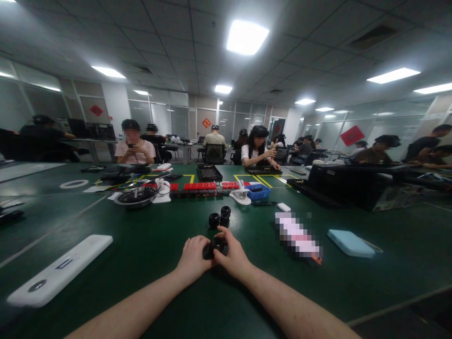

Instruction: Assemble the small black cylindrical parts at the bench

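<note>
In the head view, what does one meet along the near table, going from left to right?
White flat bar, left hand, small black part, right hand, blurred pink object, light blue case.

Bright ceiling panels, warped edges.

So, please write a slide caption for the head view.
Left hand and right hand hold a small black part over a green table.
</note>
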### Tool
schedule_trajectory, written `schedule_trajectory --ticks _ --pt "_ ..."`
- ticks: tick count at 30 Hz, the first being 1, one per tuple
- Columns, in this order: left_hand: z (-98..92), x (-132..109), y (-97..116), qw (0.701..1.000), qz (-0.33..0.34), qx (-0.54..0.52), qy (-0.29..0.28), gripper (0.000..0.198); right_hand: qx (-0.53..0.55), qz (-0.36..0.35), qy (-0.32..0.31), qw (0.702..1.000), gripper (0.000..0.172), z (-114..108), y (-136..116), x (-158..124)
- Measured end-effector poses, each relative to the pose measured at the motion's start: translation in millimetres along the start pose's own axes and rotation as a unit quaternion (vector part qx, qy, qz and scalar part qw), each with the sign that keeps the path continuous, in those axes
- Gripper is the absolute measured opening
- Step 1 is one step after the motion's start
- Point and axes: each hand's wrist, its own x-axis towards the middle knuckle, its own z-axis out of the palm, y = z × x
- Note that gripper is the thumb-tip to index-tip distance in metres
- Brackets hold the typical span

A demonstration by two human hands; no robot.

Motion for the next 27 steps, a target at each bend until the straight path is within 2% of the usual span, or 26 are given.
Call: schedule_trajectory --ticks 6,12,20,27 --pt "-4.2 -1.1 2.9 1.000 0.007 -0.008 -0.001 0.033 0.016 -0.004 -0.004 1.000 0.059 -0.9 3.5 0.5" --pt "-6.4 -1.2 4.3 0.999 -0.007 -0.024 -0.023 0.032 0.014 0.012 -0.035 0.999 0.067 -3.6 -1.2 -0.3" --pt "-0.8 1.6 -2.7 1.000 0.002 -0.015 -0.021 0.038 0.009 0.006 0.034 0.999 0.067 -2.0 4.0 -1.6" --pt "-4.7 -0.2 -0.2 0.999 -0.011 -0.029 -0.042 0.035 -0.024 0.036 0.037 0.998 0.068 0.4 0.2 -1.5"
